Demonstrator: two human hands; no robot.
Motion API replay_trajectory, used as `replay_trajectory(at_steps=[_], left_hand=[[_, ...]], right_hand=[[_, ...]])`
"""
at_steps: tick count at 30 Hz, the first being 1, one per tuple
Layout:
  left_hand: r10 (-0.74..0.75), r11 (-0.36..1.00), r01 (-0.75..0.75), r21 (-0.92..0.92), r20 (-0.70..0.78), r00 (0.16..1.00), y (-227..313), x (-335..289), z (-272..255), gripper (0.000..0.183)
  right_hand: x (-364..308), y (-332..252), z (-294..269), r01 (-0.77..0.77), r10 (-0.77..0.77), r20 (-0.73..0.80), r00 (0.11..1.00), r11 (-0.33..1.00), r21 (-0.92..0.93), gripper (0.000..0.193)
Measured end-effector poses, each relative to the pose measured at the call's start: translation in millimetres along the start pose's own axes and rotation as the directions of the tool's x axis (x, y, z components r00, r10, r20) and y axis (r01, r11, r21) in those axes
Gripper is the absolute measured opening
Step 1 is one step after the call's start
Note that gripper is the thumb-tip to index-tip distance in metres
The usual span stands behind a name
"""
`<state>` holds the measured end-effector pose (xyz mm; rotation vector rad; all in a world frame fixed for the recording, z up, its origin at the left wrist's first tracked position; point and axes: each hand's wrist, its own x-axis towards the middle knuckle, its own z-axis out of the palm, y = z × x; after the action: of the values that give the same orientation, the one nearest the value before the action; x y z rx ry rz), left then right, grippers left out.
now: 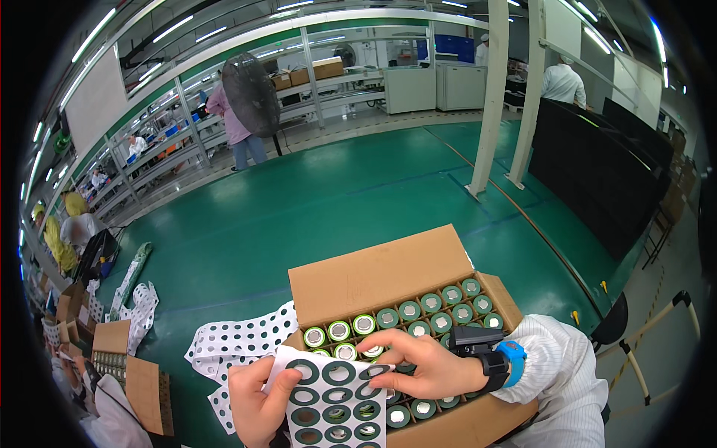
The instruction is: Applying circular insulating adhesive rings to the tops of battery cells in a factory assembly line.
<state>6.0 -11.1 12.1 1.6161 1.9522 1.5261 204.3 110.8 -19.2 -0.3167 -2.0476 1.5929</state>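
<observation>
My left hand [258,399] grips the upper left edge of a white sticker sheet [317,381], thumb on its face. Rows of dark green ring stickers cover the sheet. At its upper right corner my right hand [422,364] pinches a ring sticker [376,371], which looks bent; whether it is off the backing, I cannot tell. Behind and under the hands stands an open cardboard box [381,272] of upright cylindrical battery cells [431,302] in a divider grid. Many cell tops carry dark green rings; several at the left, like this cell [339,330], show bright green rims. My right hand hides some cells.
A perforated white sticker strip [243,332] lies left of the box on the green table [336,194]. Farther left, another person sits by a second box of cells [112,362]. Posts [493,97], a black fan [252,93] and dark panels [597,172] stand beyond.
</observation>
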Motion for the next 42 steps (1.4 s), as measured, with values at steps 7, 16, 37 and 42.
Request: replay_trajectory(at_steps=[7,16,37,42], left_hand=[[-0.095,0.992,0.108,-0.058,0.193,0.977,-3.4,0.1,-10.5,0.022],[-0.351,0.936,0.351,-0.008,-0.036,0.936,3.9,4.3,-10.4,0.029],[-0.276,0.961,0.258,-0.099,-0.287,0.917,-14.1,-4.6,-16.4,0.028],[-0.318,0.944,0.283,-0.171,-0.243,0.916,-9.3,-3.8,-15.9,0.029]], right_hand=[[11.3,9.6,-6.3,0.39,-0.411,-0.023,0.911,0.88,-0.27,0.014],[13.8,2.6,-19.6,0.259,-0.304,-0.091,0.948,0.908,-0.33,0.008],[14.2,34.6,-17.9,-0.096,0.144,0.033,0.989,0.8,-0.592,0.016],[14.2,34.9,-16.7,-0.084,0.126,0.026,0.992,0.792,-0.604,0.015]])
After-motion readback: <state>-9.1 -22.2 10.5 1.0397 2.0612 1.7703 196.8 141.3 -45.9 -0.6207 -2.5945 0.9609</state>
